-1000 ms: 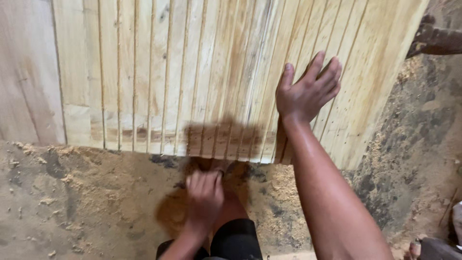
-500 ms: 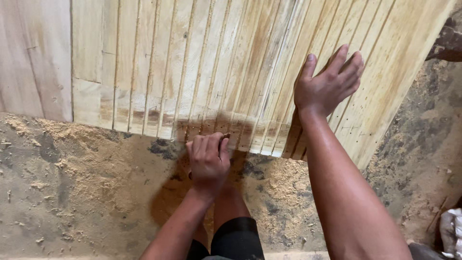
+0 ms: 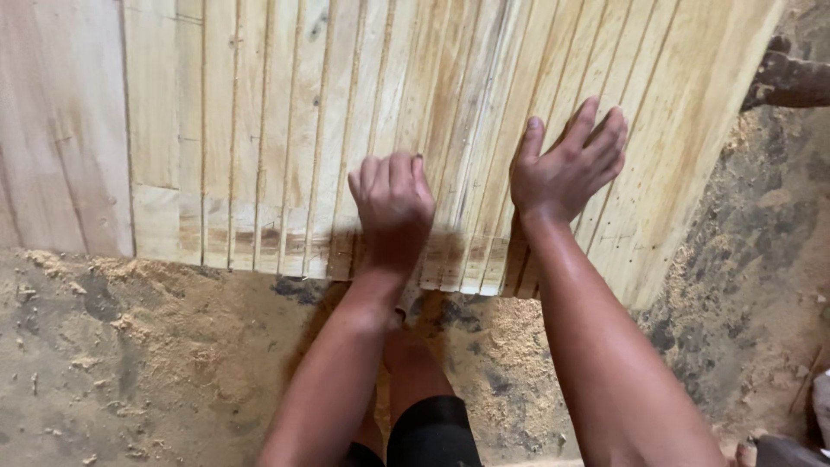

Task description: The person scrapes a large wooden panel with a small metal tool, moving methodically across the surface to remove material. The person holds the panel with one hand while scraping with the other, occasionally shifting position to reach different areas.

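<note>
The slats (image 3: 415,130) lie in a near-full row on the sawdust floor (image 3: 147,355), with the left hand (image 3: 393,203) curled, knuckles on their near ends, and the right hand (image 3: 566,169) flat, fingers spread, on slats still fanned askew.

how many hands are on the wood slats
2. The left hand rests with fingers curled near the lower edge of the wood slats, at the middle. The right hand lies flat with fingers spread, just to its right. No other hands show.
</note>
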